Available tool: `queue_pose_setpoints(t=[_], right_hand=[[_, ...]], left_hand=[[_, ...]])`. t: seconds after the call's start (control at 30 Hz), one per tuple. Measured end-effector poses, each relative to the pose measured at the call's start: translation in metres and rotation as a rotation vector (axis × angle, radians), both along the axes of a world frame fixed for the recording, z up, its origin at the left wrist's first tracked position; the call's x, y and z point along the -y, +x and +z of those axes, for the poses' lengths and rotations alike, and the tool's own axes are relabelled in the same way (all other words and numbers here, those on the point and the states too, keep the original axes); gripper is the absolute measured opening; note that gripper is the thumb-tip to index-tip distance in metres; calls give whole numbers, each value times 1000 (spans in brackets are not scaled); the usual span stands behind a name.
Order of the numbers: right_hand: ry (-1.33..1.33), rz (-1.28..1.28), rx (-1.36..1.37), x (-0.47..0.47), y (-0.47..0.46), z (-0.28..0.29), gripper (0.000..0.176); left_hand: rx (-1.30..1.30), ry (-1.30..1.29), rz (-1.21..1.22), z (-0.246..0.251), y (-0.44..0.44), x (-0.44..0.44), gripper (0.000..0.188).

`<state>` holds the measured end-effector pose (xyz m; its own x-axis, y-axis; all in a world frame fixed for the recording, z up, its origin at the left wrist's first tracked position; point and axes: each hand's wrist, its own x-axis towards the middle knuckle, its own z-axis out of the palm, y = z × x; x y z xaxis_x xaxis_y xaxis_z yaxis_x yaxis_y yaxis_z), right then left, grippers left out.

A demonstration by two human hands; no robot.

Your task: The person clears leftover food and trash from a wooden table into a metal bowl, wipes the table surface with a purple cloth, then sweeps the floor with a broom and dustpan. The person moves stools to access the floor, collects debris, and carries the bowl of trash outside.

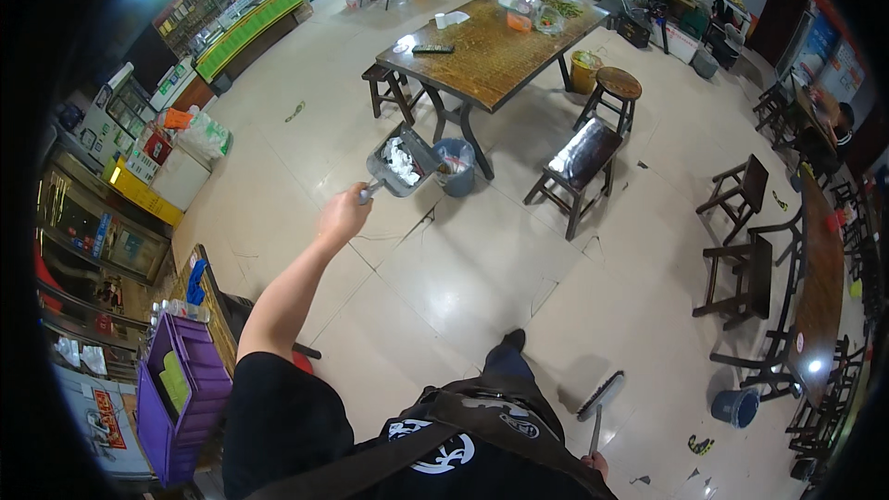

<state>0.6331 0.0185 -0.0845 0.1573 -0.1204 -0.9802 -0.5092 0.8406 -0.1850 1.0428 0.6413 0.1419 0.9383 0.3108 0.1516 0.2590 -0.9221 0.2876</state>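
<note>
My left hand (346, 210) is closed around the handle of a grey dustpan (392, 177), held out in front of me. White crumpled paper (401, 161) lies in the dustpan. Just right of the pan, a lined waste bin (455, 170) stands by the table leg with some rubbish inside. Low at the right, my right hand (595, 464) grips the handle of a broom (601, 396), its bristle head near the floor.
Ahead stands a wooden table (486, 59) bearing bags, food and a remote control. Near it are a wooden bench (580, 153) and a round stool (618, 85). A purple crate (191, 375) is at the left. Stools (750, 278) and a blue bucket (735, 407) stand right.
</note>
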Motion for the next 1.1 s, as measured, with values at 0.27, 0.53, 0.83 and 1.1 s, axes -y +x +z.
queue_pose_setpoints(t=[0.27, 0.53, 0.83, 1.1], right_hand=[[27, -31, -21, 33, 118, -1, 21], [-214, 259, -33, 14, 156, 14, 38], [-288, 478, -30, -24, 131, -1, 60], [-187, 483, 0, -49, 92, -11, 57]], left_hand=[[-185, 325, -433, -71, 129, 3, 31], [-469, 562, -691, -114, 163, 58, 25], [-451, 615, -748, -142, 155, 129, 35], [-516, 699, -860, -161, 154, 134, 39]])
